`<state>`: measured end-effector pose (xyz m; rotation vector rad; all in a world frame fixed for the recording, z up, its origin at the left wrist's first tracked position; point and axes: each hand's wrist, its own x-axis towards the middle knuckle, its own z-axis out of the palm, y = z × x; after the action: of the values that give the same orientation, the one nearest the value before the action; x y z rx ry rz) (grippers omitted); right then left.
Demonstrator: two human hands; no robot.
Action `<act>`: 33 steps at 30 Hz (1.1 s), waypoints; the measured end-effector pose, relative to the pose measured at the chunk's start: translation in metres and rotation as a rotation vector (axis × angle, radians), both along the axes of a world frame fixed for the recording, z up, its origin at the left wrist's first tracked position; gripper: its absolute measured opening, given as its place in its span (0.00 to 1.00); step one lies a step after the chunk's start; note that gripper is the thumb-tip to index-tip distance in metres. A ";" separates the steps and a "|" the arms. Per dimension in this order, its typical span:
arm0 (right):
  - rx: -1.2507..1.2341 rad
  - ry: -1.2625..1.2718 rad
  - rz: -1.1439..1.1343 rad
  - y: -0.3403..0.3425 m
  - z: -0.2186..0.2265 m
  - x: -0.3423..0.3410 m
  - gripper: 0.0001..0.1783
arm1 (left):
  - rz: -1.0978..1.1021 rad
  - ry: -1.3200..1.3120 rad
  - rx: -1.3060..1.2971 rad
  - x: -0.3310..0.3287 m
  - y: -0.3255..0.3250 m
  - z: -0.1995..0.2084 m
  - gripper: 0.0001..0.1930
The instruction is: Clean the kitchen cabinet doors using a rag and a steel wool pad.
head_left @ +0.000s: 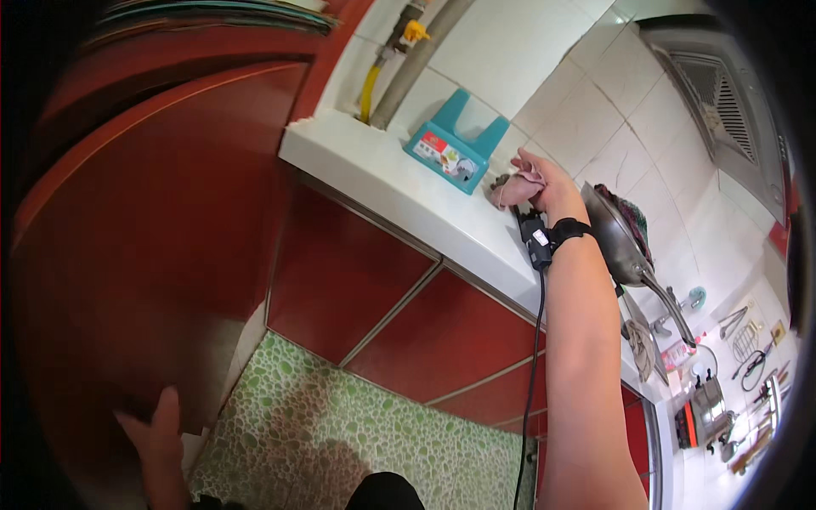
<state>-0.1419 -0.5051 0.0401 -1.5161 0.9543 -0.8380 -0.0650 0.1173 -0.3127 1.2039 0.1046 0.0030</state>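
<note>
My right hand (551, 180) reaches far out over the white counter (365, 174), its fingers closed around a crumpled pinkish cloth (517, 189). A black strap with a small cabled device (536, 241) circles that wrist. Just left of the cloth, a teal plastic stand (456, 140) with two prongs and a printed label sits against the tiled wall. Beside my right forearm rests a metal wok (625, 242) with a long handle and dark cloth behind it. Low at the left, my left hand (157, 433) holds nothing, thumb and fingers apart, near a dark red panel.
The large red panel (153, 238) fills the left side. Red cabinet doors (357, 280) run below the counter, above a green pebble-patterned floor (297, 416). A yellow-handled gas valve (414, 31) is at the back wall. A range hood (722, 102) hangs upper right, with a pot (707, 408) further along.
</note>
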 end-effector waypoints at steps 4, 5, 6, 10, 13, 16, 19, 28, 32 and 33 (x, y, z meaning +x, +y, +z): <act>0.083 0.045 0.026 0.024 0.014 0.008 0.14 | 0.217 0.216 0.276 -0.014 0.032 -0.033 0.52; 0.110 0.040 0.049 0.028 0.018 0.016 0.15 | 0.167 0.214 0.239 -0.015 0.050 -0.051 0.48; 0.076 0.078 0.028 0.022 0.018 0.011 0.17 | 0.119 0.234 0.222 -0.019 0.046 -0.035 0.46; -0.048 0.311 0.062 0.034 0.031 -0.001 0.17 | -0.322 0.477 0.652 -0.027 0.048 0.043 0.28; 0.006 0.540 0.087 0.038 0.031 -0.006 0.18 | -0.391 0.334 0.568 -0.033 0.040 0.018 0.16; -0.069 0.710 0.147 0.048 0.036 -0.020 0.20 | -0.324 0.003 0.600 -0.041 0.031 0.005 0.16; 0.067 0.751 0.124 0.054 0.037 -0.024 0.17 | -0.517 0.232 0.439 -0.034 0.035 0.033 0.22; -0.011 1.006 0.294 0.069 0.023 -0.038 0.20 | -0.439 0.146 0.532 -0.028 0.031 0.051 0.26; -0.212 1.100 0.451 0.073 0.018 -0.054 0.15 | -0.490 0.411 0.534 -0.027 0.028 0.062 0.22; -0.197 1.078 0.410 0.082 0.017 -0.051 0.15 | -0.458 0.450 0.510 -0.026 0.030 0.062 0.21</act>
<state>-0.1932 -0.4229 0.0570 -2.2813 1.2414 0.2696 -0.0910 0.1471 -0.2510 1.6994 0.2279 -0.6795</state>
